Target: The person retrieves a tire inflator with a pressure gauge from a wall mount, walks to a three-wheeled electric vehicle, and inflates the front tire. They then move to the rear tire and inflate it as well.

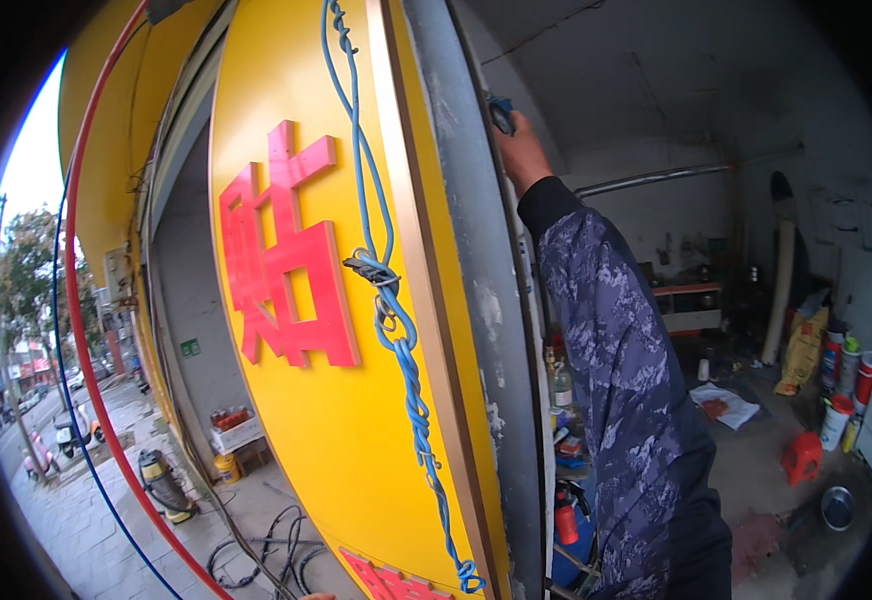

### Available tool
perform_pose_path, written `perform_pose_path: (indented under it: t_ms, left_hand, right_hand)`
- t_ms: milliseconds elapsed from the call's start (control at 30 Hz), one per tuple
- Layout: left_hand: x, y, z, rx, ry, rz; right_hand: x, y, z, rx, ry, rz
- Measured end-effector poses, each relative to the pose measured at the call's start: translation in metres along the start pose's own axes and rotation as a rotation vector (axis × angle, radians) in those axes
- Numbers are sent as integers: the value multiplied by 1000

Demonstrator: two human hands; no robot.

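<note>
My right arm, in a dark camouflage sleeve, reaches up past the edge of a grey metal post. High on the post's inner side, my right hand is closed around a small dark blue-black object whose kind I cannot make out. The post hides part of the fingers. Left of it stands a tall yellow sign panel with red raised lettering and a bronze-coloured edge strip. Down the panel hangs a twisted blue wire. A sliver of skin, likely my left hand, shows at the lower edge; its fingers are hidden.
A red hose and thin cables run down on the left, with black cable coiled on the ground. A vacuum cleaner stands on the pavement. Inside are a metal pipe, a red stool, a metal bowl and several canisters.
</note>
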State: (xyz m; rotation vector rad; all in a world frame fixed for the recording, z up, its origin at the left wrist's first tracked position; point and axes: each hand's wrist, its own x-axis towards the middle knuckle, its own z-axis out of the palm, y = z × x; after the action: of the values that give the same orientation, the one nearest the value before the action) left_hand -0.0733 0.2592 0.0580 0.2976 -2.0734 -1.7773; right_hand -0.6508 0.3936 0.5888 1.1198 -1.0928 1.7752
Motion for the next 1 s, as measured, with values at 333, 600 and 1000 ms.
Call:
perform_pose_path:
  t_ms: [333,600,1000]
  left_hand:
    - [-29,28,67,218,369,-92]
    - [-30,24,94,539,369,100]
    - [-25,41,105,34,379,89]
  right_hand:
    - [38,13,24,-91,111,-42]
    - [49,5,36,-295,177,-84]
    - [102,44,-1,-503,285,-114]
